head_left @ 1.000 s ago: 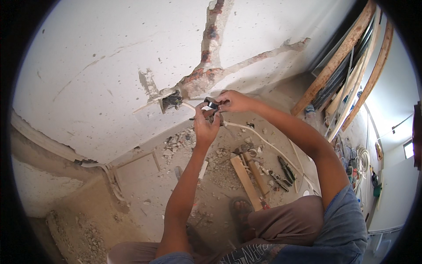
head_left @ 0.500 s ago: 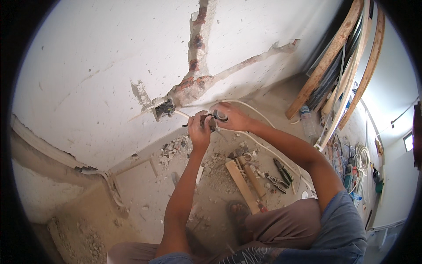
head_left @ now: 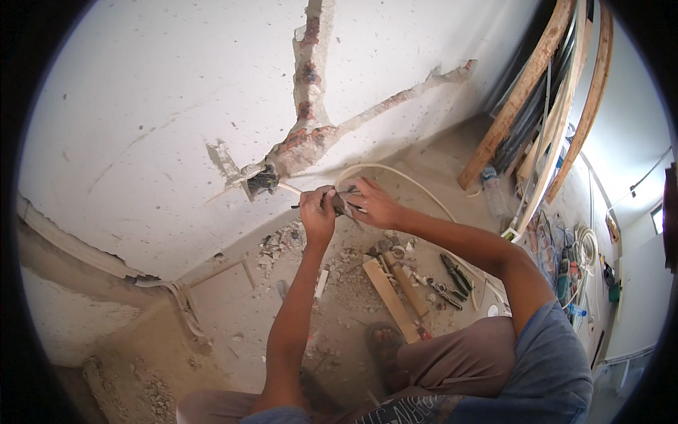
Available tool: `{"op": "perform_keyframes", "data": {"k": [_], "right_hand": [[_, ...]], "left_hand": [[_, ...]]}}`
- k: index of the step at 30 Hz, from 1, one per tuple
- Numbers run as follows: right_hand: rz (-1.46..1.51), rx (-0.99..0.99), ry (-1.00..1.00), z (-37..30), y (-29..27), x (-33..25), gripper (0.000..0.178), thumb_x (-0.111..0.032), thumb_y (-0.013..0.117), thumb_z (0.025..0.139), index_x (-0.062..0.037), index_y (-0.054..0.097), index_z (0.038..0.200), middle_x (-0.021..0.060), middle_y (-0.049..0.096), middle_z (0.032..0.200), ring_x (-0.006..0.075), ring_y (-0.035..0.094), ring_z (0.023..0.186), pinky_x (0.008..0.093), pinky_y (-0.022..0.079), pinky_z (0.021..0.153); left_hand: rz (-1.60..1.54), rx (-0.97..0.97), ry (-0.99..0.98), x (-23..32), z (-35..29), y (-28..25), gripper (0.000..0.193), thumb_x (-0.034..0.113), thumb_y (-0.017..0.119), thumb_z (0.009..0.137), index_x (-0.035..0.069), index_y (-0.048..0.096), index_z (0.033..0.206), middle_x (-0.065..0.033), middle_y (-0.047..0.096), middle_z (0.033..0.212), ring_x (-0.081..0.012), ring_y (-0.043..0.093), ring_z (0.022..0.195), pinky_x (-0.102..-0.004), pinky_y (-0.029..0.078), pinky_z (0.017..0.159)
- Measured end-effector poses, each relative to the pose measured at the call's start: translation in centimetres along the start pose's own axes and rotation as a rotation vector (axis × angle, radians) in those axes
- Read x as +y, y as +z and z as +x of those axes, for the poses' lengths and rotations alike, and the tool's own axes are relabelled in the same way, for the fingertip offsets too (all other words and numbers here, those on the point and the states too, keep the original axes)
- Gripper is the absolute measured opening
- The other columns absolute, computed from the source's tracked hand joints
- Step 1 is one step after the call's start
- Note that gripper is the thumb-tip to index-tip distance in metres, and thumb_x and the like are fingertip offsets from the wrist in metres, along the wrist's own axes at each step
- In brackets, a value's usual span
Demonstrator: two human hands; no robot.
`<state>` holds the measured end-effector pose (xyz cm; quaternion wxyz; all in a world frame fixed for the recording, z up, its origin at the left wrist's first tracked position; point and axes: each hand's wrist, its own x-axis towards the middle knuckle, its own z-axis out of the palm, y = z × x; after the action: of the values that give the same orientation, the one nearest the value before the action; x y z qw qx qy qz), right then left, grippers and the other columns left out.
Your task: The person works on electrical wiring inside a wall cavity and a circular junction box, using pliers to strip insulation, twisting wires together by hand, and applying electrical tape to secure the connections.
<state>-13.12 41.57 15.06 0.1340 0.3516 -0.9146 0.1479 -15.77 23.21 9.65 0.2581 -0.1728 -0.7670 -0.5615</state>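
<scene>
In front of the wall, my left hand (head_left: 318,213) is closed in a pinch on a white cable (head_left: 289,188) that comes out of a wall box (head_left: 262,181) full of dark wire ends. A small dark piece (head_left: 342,205) shows between my two hands; its kind is too small to tell. My right hand (head_left: 374,203) meets the left from the right, fingers bent and drawn together at that piece. What it grips is mostly hidden. Another length of white cable (head_left: 395,168) loops behind my right hand and runs down to the right.
A chased groove (head_left: 308,78) branches across the white wall. Rubble (head_left: 353,283) covers the floor, with wood strips (head_left: 387,297) and pliers (head_left: 458,275) below my right arm. Timber planks (head_left: 519,99) lean at the right by a plastic bottle (head_left: 494,192). Coiled cable (head_left: 584,251) lies farther right.
My right hand has shifted slightly down and turned, its fingers spreading less around a dark ring-like thing that showed there before. My left hand stays nearly in place.
</scene>
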Motion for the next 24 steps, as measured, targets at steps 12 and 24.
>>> {"op": "perform_keyframes", "data": {"k": [12, 24], "right_hand": [[0.035, -0.124, 0.015, -1.4, -1.5, -0.9, 0.035, -0.014, 0.072, 0.084, -0.0032, 0.059, 0.115, 0.0184, 0.047, 0.140, 0.0407, 0.046, 0.128, 0.0469, 0.044, 0.105], [0.501, -0.567, 0.314, 9.0, -3.5, -4.1, 0.022, -0.018, 0.065, 0.094, 0.0006, 0.068, 0.106, 0.0183, 0.060, 0.132, 0.0265, 0.053, 0.127, 0.0427, 0.038, 0.111]], "left_hand": [[-0.399, 0.413, -0.705, -2.3, -8.8, 3.2, 0.048, 0.025, 0.065, 0.097, 0.005, 0.047, 0.136, -0.0118, 0.049, 0.132, -0.0187, 0.051, 0.115, -0.0349, 0.047, 0.092], [-1.137, 0.178, -0.643, -3.4, -4.5, 4.5, 0.031, 0.023, 0.058, 0.104, 0.005, 0.052, 0.129, 0.0007, 0.060, 0.104, -0.0054, 0.054, 0.088, -0.0226, 0.048, 0.072]]}}
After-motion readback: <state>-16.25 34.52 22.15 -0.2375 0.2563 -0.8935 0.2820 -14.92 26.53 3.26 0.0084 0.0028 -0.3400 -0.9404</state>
